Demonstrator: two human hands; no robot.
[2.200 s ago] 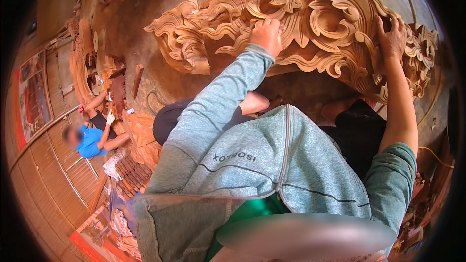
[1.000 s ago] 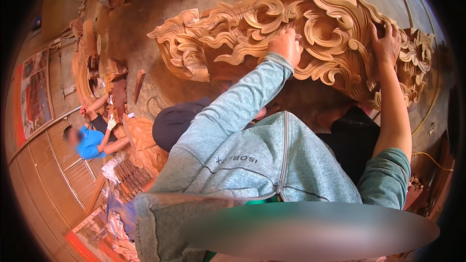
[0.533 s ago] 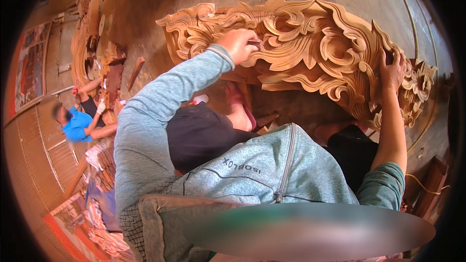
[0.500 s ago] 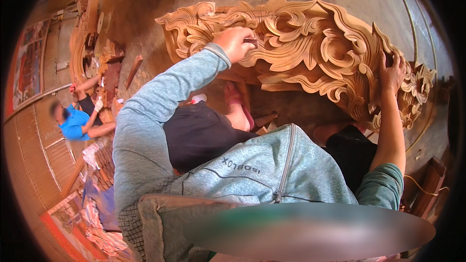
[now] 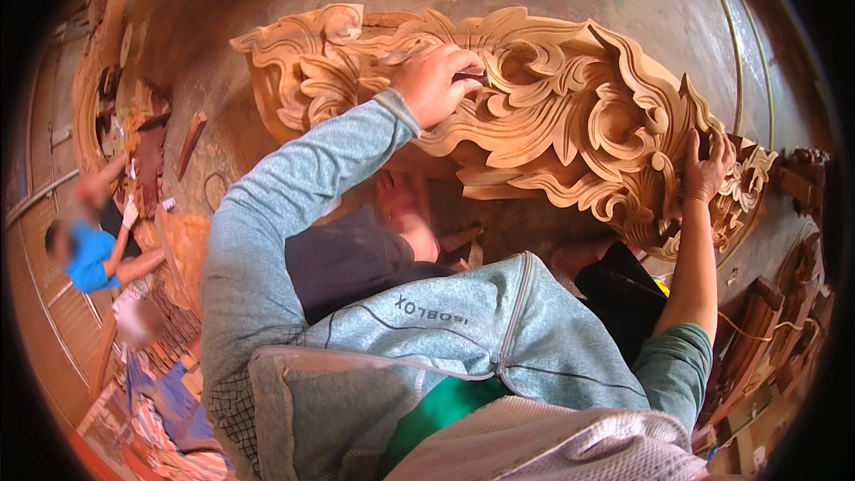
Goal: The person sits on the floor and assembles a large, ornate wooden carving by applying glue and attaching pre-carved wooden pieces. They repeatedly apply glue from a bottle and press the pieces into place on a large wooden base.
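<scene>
A long, pale-brown carved wooden panel (image 5: 534, 129), thick with scrolls and leaf shapes, lies across in front of me. Over its left half, my left hand (image 5: 436, 85) is closed in a pinch on a small dark flat piece (image 5: 469, 77), perhaps folded sandpaper. That piece meets the carving near a curled leaf; the fingers partly hide it. At the panel's right end, my right hand (image 5: 705, 167) curls its fingers over the carved edge and grips it. More fine carving (image 5: 748, 183) shows just beyond that hand.
On the left, a person in a blue shirt (image 5: 89, 254) works beside wood pieces. A wood offcut (image 5: 191, 144) lies on the floor (image 5: 223, 80). Stacked dark timber (image 5: 753, 321) stands at the right, and my bare foot (image 5: 405, 214) is below the panel.
The view has shifted, so the surroundings sit further left. My left hand has moved slightly right along the carving with the flat piece. My right hand keeps its place on the panel's edge.
</scene>
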